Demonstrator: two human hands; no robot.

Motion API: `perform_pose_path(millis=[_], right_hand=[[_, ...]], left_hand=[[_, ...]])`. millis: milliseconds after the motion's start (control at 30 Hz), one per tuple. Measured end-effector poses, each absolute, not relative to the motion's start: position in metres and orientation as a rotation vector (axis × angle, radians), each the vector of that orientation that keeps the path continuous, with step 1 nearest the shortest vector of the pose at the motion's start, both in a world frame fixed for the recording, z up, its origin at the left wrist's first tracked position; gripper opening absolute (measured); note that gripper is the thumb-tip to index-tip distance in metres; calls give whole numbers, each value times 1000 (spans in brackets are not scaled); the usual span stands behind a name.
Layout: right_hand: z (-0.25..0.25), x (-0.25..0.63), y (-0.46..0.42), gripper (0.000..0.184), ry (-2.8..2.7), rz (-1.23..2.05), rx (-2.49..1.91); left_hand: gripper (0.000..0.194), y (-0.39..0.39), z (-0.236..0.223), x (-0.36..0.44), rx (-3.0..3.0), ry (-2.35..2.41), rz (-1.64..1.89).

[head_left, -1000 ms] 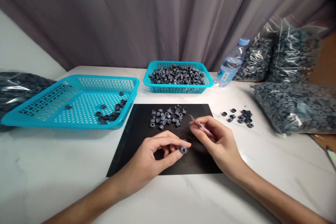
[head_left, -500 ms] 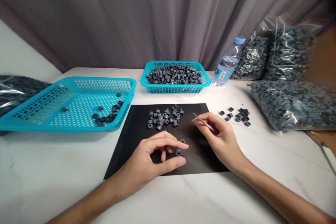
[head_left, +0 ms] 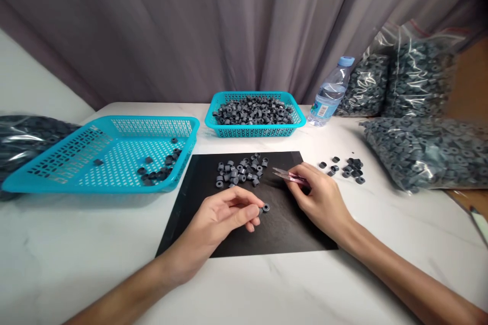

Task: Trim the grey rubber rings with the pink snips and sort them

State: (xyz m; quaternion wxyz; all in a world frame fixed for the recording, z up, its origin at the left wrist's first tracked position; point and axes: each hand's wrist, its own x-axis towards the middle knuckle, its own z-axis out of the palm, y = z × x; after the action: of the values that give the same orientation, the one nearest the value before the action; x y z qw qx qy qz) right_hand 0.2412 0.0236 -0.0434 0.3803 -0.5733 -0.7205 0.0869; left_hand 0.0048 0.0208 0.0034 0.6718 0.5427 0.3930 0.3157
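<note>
My left hand (head_left: 229, 216) is closed, thumb and forefinger pinching a small grey ring (head_left: 261, 210) that the fingertips mostly cover. Just beyond those fingertips another grey ring (head_left: 266, 207) shows its hole, close to or touching the pinched one. Both are over a black mat (head_left: 282, 233). My right hand (head_left: 318, 193) grips a pair of tweezers (head_left: 290, 176), whose tips point left and stand slightly apart above the mat. A loose pile of grey rings (head_left: 240, 171) lies at the mat's back edge, left of the tweezer tips.
A blue basket (head_left: 255, 132) full of rings stands behind the mat; a wider blue basket (head_left: 95, 189) at left holds several. More rings (head_left: 353, 166) lie right of the mat. A water bottle (head_left: 328, 94) and bags of rings (head_left: 430, 155) stand at right; another bag (head_left: 30, 137) lies far left.
My left thumb and forefinger have closed on the nearer ring and lifted slightly toward the other. The tweezers in my right hand have swung lower and now point left.
</note>
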Motion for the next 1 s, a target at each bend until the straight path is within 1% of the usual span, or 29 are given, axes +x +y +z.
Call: perform_pose_path(millis=[133,633,800,1000], right_hand=[[-43,241,24,11,-1842,242,-1476],[-44,241,23,11,-1864,261,-1488],[-44,241,23,10,-1872,268,-1493],[-44,242,22,13,-1886,257,-1491]], left_hand=[[9,20,4,4,1152,855,724],[12,18,8,7,953,855,678],[15,19,9,7,918,877,704],[14,21,12,3,927,861,688]])
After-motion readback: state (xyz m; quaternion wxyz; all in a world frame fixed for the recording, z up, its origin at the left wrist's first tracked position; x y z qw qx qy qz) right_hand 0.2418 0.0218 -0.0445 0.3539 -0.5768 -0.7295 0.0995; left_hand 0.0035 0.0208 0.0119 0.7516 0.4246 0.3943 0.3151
